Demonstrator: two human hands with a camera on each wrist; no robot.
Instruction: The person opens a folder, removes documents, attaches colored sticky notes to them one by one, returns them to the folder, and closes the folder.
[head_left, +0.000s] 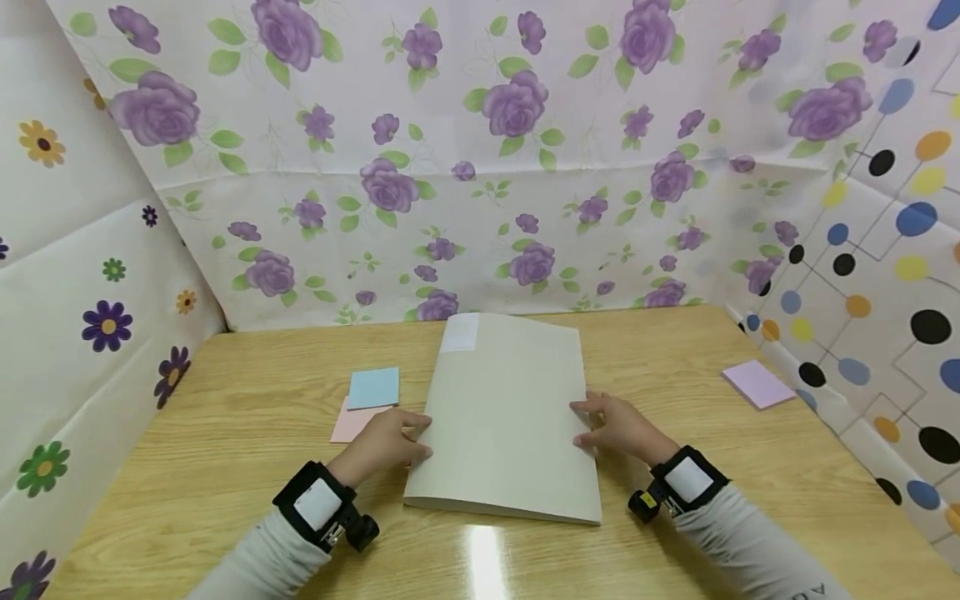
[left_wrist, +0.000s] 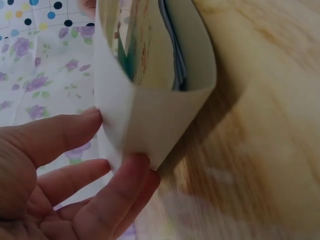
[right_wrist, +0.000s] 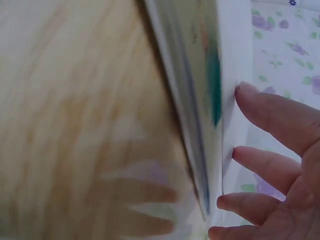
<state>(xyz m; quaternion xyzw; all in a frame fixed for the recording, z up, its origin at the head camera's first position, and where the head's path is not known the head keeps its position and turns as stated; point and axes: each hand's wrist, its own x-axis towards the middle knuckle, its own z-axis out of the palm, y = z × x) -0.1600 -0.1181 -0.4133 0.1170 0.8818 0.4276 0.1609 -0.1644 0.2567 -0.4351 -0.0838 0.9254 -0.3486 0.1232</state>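
A large cream soft-covered booklet [head_left: 510, 417] lies on the table, a pale label [head_left: 460, 332] at its upper left corner. Its cover bulges, and coloured pages [left_wrist: 150, 47] show through the end in the left wrist view. At the left edge, my left hand [head_left: 384, 443] holds the booklet, thumb on the cover and fingertips against the folded side. My right hand [head_left: 618, 427] rests nearly straight fingertips on the cover along the right edge. In the right wrist view, a green patch [right_wrist: 214, 92] shows on a page inside.
Left of the booklet, a blue sticky-note pad [head_left: 373, 388] overlaps a pink one [head_left: 352, 423]. A lilac pad [head_left: 757, 384] lies at the table's right side. Flowered sheeting [head_left: 465, 217] hangs behind the wooden table [head_left: 255, 392], with patterned sheets at both sides.
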